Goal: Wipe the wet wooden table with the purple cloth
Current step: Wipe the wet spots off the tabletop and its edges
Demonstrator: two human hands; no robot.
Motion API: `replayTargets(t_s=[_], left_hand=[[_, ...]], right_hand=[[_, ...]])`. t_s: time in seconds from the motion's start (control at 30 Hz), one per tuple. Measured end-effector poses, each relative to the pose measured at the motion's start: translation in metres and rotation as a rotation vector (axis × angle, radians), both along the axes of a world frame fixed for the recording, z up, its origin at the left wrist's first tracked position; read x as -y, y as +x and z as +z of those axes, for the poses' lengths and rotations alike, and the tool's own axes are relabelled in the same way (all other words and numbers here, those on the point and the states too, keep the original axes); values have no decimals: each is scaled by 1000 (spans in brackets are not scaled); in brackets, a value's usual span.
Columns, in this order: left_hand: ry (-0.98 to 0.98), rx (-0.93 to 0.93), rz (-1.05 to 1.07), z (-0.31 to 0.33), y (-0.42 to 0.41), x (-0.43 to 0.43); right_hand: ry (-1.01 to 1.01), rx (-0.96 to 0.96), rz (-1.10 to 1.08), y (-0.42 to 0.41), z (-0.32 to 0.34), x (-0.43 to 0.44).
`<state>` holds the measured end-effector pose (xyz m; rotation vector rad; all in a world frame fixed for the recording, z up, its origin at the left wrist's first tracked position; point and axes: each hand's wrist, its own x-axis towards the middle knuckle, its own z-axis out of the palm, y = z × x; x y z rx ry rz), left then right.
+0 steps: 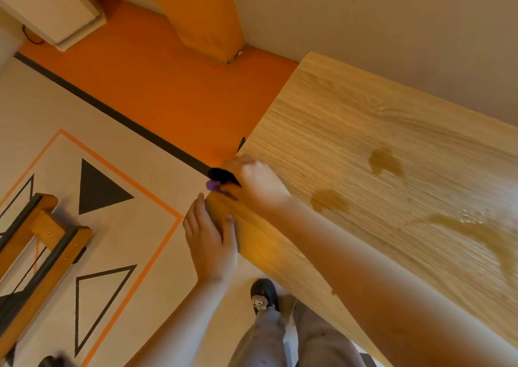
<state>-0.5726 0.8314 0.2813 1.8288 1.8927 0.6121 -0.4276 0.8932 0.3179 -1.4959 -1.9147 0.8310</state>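
Views: you have one only, the head camera; no second view shares the scene.
Position: it sits on your head, above the near left corner of the wooden table (378, 170).
Facing: forward and steeply down; your legs and a shoe (263, 293) show at the bottom edge.
Tilt: rolled, so the table edge runs diagonally from lower right to upper middle.
Lens: wide-angle; the black floor stripe (112, 111) bows slightly.
Nearness: close; your right forearm (378, 282) fills the lower right, blurred.
Coverage: table at right, patterned floor (126, 226) at left, wall (364, 16) along the top.
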Motion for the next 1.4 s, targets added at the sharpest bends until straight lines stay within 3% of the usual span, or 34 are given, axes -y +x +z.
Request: replayTargets(t_s=[0.27,0.5,0.73,0.93,1.2,1.4], left_hand=[[-90,163,-18,0,-12,43],[-91,330,2,2,-21,38],[-113,378,-46,-1,-28,30],[-168,387,-37,3,-34,34],[-152,582,39,15,-61,0],[-169,454,-86,24,-38,-60]], right_hand=[[-9,96,-286,31,-1,-26],[-4,-19,-172,-43,-1,23],[-6,58,-33,-55,3,27],[-62,71,-270,-30,4,3],[-62,94,-288,-74,1,47],[-134,41,-543,-68,7,82]])
